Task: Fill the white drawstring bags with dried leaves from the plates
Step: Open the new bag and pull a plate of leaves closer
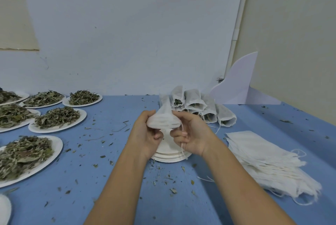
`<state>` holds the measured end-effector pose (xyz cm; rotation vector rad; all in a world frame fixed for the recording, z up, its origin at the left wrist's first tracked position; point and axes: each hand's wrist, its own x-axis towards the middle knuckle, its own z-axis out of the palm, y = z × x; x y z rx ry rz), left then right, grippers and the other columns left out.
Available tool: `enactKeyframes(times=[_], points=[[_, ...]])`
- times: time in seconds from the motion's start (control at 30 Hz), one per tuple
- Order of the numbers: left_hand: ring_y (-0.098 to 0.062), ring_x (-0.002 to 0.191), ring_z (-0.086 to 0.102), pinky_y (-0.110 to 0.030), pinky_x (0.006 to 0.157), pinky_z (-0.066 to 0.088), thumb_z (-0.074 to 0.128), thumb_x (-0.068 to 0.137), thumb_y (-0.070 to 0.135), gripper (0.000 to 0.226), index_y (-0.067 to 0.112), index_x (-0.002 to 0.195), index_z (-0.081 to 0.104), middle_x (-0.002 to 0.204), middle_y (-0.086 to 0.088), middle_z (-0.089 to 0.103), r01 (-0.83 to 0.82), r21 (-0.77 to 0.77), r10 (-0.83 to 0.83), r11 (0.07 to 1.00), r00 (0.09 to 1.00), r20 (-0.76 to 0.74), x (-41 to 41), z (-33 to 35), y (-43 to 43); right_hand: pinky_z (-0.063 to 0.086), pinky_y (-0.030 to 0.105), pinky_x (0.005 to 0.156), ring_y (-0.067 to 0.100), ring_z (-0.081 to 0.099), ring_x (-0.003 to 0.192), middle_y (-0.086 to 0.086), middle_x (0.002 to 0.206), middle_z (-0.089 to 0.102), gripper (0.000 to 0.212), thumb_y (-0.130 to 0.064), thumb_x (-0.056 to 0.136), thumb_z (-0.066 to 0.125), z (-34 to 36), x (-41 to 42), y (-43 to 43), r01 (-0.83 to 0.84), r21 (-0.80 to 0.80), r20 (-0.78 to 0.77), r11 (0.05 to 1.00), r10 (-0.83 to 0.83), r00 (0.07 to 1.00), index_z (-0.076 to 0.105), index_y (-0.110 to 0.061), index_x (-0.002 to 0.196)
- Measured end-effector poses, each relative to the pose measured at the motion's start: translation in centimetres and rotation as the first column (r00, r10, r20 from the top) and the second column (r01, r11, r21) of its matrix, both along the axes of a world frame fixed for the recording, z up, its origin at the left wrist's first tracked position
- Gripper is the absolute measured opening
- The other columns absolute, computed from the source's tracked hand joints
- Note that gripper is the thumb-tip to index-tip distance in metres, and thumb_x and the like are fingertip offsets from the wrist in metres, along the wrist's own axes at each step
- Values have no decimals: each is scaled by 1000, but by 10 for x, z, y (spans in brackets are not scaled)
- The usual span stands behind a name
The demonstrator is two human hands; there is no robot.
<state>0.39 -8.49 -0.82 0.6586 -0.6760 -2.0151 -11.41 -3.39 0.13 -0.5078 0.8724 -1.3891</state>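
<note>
Item: white bag (162,120), held above the counter (112,152) between our left hand (145,132) and right hand (191,137). The fingers of both curl in and pinch its lower edge, with its string trailing through the right. We cannot make out its mouth or contents.
Beneath: stack of empty plates (171,158), mostly hidden by our hands.
Left: plates of dried leaves (81,117), the outer ones cut off by the frame.
Behind: filled bags (200,108).
Right: flat bags (263,159).
Open, crumb-strewn counter lies between the leaf plates and our hands.

White bag (163,117), blue table (112,179) (green-brown leaves (56,116)).
</note>
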Motion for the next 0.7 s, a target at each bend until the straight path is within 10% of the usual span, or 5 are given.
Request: enactKeyframes(times=[0.2,0.3,0.47,0.7], points=[[-10,54,49,-19,37,33,72,76,22,13,17,65,67,62,4,58,60,-149,-43,987,993,114,10,-5,-3,19,14,36,5,33,43,-5,57,43,15,-12,74,65,0,3,-1,73,-115,-71,991,-81,994,50,-16,70],[-7,61,58,-19,47,43,70,81,15,5,15,81,65,69,6,65,52,-332,91,942,912,399,7,-10,-2,24,15,36,5,37,43,-5,56,49,21,3,80,56,-4,3,-5,204,-117,-223,972,-226,948,49,-13,69],[-10,62,64,-18,48,48,67,84,16,13,14,81,55,75,-1,61,-57,-601,447,797,726,523,-6,-15,5,38,19,41,7,49,42,-4,62,57,12,-20,88,53,-12,11,-9,321,-236,-604,917,-397,691,58,-14,79],[-22,48,64,-32,50,57,52,93,19,21,3,79,49,82,-22,63,-211,-616,559,759,697,450,-9,-10,12,51,24,50,15,65,62,-2,95,60,19,-15,86,56,-18,18,-7,238,-340,-829,910,-410,380,56,-14,105]])
